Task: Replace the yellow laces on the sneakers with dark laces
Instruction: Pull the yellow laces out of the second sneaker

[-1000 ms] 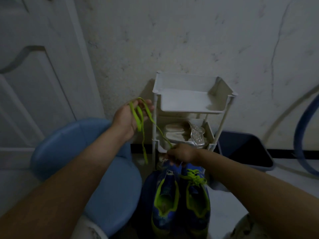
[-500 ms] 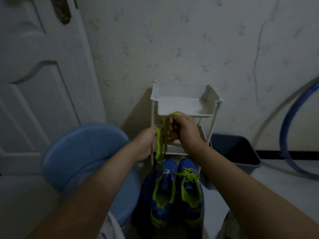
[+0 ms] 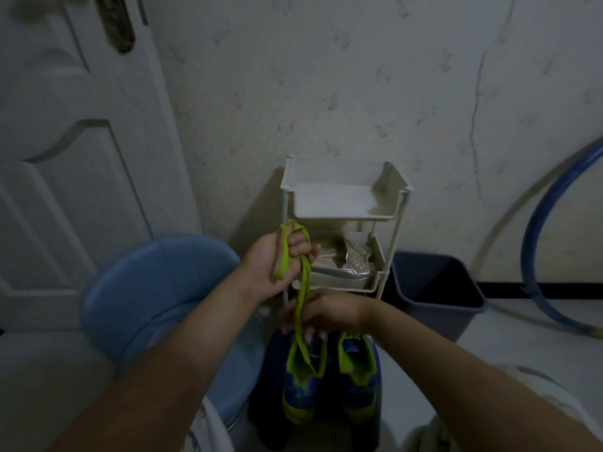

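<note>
We find the sneakers side by side on the floor, toes toward the rack. The yellow lace hangs near-vertical, right hand fingers curled round it, left hand gripping its top. The right hand has dropped from beside the left.

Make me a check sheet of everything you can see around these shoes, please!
Surface: pale floor.
Job's things: sneakers side by side; yellow lace dangles over one, the other is laced yellow; dark laces, nothing seen.
Clutter: white rack holding silver shoes, dark bin, blue plastic thing.
Hands: left hand grips the bunched lace; right hand pinches it lower down.
Cables: blue hose against the wall.
Surroundings: white door, cracked wall.
</note>
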### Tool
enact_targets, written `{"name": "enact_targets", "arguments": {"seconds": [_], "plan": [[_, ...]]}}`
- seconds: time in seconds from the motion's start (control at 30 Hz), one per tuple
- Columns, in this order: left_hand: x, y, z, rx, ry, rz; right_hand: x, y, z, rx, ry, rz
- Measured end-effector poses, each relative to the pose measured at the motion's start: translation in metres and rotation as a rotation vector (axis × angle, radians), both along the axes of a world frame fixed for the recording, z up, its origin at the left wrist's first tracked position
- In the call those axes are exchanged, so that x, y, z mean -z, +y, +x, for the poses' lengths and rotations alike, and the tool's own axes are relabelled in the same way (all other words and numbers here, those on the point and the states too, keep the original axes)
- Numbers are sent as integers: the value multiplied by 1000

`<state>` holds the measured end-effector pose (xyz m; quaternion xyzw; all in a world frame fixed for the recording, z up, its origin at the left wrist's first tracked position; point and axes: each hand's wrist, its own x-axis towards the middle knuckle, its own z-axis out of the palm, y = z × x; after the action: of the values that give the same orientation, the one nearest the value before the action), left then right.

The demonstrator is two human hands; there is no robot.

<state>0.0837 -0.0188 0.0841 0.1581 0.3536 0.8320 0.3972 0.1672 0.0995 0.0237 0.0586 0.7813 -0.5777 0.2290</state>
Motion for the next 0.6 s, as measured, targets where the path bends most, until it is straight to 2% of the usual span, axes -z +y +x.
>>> {"name": "enact_targets", "arguments": {"seconds": [0.1,0.17,0.27,0.33,0.4,0.5,0.6], "plan": [[5,-5,-11,-2,-3,-11,11,4,4,24,-113,110],[20,-5,-18,-72,122,-190,18,12,7,117,-144,129],[49,-6,-19,-138,589,-710,27,19,8,227,-87,188],[65,-5,-13,-28,826,-959,31,19,10,239,-18,246],[78,-2,-7,104,883,-1035,34,17,13,181,53,384],[86,6,0,205,909,-1062,40,11,16,-33,141,691],[94,13,-1,106,884,-1087,53,9,12,2,121,730]]}}
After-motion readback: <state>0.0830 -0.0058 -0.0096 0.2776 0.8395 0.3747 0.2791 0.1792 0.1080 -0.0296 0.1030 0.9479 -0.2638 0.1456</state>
